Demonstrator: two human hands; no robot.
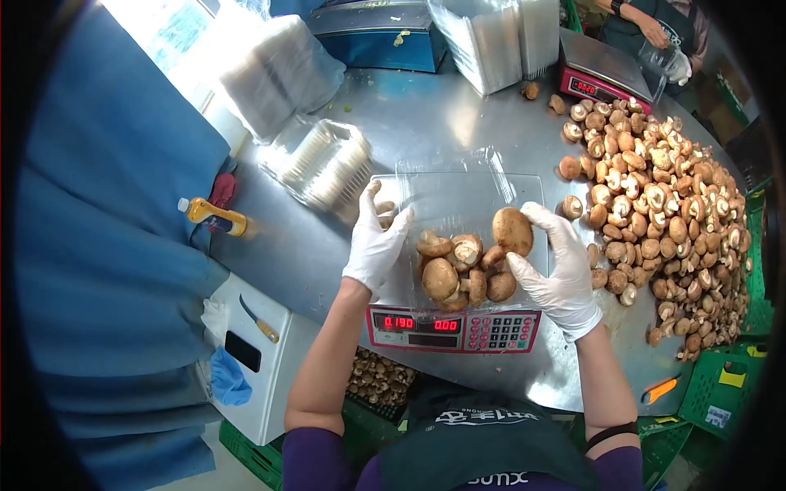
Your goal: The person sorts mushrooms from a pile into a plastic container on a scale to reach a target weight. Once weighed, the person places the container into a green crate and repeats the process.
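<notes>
My right hand (559, 270), in a white glove, pinches a large brown-capped mushroom (512, 231) between thumb and fingers over the right side of a clear plastic tray (458, 192). My left hand (377, 237), gloved too, is curled at the tray's left side; a brownish mushroom (385, 214) shows partly between its fingers and thumb. Several mushrooms (442, 279) lie in the tray's near half, caps and stems mixed. Beneath the tray is a scale (453, 330) with a red-framed panel, whose lit digits read 0.190 and 0.00.
A big mushroom heap (647, 196) covers the table's right side. Clear trays (315, 164) are stacked at left, near a yellow-orange bottle (213, 217). A curved knife (259, 318) and phone (243, 351) lie lower left. Another person's hand (655, 33) is beside a second scale (606, 69).
</notes>
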